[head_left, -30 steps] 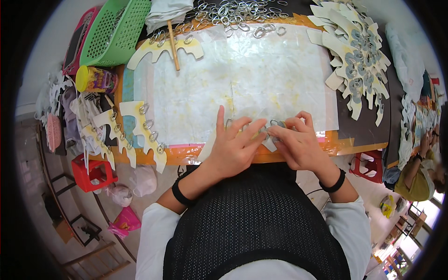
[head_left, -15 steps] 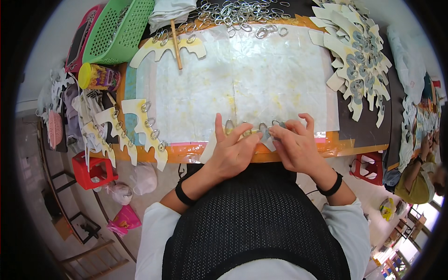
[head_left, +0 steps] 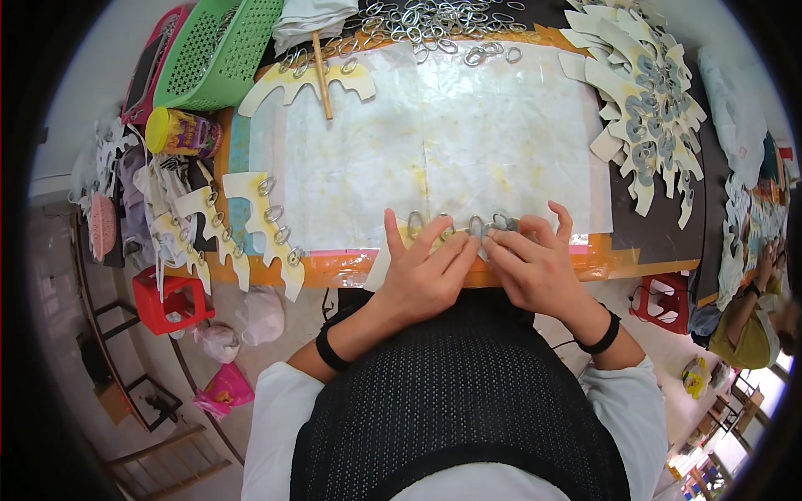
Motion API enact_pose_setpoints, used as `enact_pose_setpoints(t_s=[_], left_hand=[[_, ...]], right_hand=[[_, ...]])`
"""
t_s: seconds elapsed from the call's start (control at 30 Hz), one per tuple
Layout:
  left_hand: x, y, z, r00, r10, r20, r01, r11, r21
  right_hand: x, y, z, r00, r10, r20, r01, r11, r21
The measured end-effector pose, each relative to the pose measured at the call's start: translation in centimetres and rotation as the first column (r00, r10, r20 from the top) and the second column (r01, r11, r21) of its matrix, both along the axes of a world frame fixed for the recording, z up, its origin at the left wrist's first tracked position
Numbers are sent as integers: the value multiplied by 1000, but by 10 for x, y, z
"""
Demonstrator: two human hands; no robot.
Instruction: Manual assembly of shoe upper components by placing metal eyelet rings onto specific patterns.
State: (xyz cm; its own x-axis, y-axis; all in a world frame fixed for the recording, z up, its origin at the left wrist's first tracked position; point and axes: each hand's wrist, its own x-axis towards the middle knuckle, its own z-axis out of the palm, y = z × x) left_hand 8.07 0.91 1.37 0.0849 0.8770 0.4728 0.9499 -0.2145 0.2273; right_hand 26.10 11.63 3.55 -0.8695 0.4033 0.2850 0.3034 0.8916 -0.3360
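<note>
At the front edge of the table, a cream cut-out piece with tabs (head_left: 378,269) lies under my hands, with oval metal rings (head_left: 415,224) along its far side. My left hand (head_left: 424,274) pinches at the piece's middle, thumb and forefinger pressed together beside a ring (head_left: 476,226), its little-finger side partly hiding the piece. Against it, almost touching fingertips, my right hand (head_left: 535,269) pinches the same piece with its outer fingers raised. A grey folded tab (head_left: 506,222) with a ring shows just beyond the right fingers. What lies exactly between the fingertips is hidden.
Similar ringed pieces (head_left: 269,230) lie at the left, and another (head_left: 301,82) under a wooden stick (head_left: 322,77). Loose rings (head_left: 434,23) heap at the back. Finished-looking pieces (head_left: 647,117) pile at right. A green basket (head_left: 209,63), a yellow-lidded jar (head_left: 180,134) and red stools (head_left: 167,301) stand around.
My left fingers have moved right, up to the right fingertips at the middle ring. The right fingers have closed in a little. The whole view has shifted slightly.
</note>
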Motion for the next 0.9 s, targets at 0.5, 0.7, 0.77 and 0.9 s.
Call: enact_pose_setpoints(t_s=[0.5,0.7,0.77,0.9], left_hand=[[3,-9,-9,968,-65,-241,64,998,-14],[5,-7,-2,986,-33,-161,26,999,-46],[5,2,0,998,-11,-54,9,999,-39],[3,10,4,999,-26,-33,24,998,-49]], right_hand=[[5,-4,-1,999,27,47,-31,994,101],[4,0,-3,1000,-12,23,11,999,33],[1,3,-6,999,-20,-32,20,1000,5],[-2,7,-6,995,-26,-99,19,997,-72]])
